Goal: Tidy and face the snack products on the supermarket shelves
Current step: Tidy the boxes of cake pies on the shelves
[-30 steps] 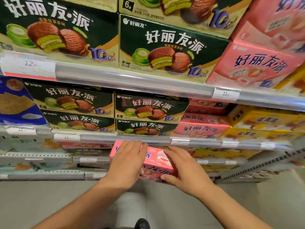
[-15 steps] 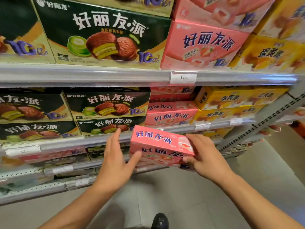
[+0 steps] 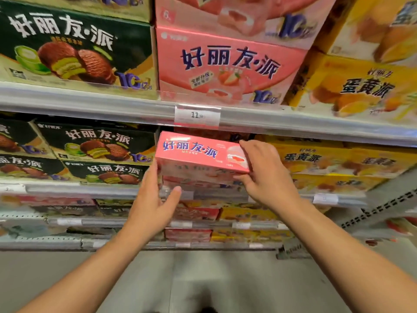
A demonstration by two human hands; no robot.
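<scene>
**Pink pie box held at the second shelf**

I hold a flat pink cardboard snack box (image 3: 198, 154) with dark blue lettering between both hands, at the front of the second shelf down. It sits level with the gap under the grey metal shelf rail (image 3: 90, 105) and just below the white price tag (image 3: 197, 115) marked 11. My left hand (image 3: 155, 199) presses flat against the box's left end, fingers pointing up and thumb spread out beneath the lower edge. My right hand (image 3: 268, 175) grips the right end, fingers curled over the top corner and thumb against the front face. The box's top face tilts toward me, and beneath it I see more pink packaging, blurred.

To the left stand dark green cardboard boxes (image 3: 99, 152) picturing chocolate-coated pies, stacked two high. To the right are yellow cardboard boxes (image 3: 316, 161), also stacked. On the shelf above, a larger pink box (image 3: 228, 68) sits directly over the one I hold, between a green box and a yellow one.
</scene>
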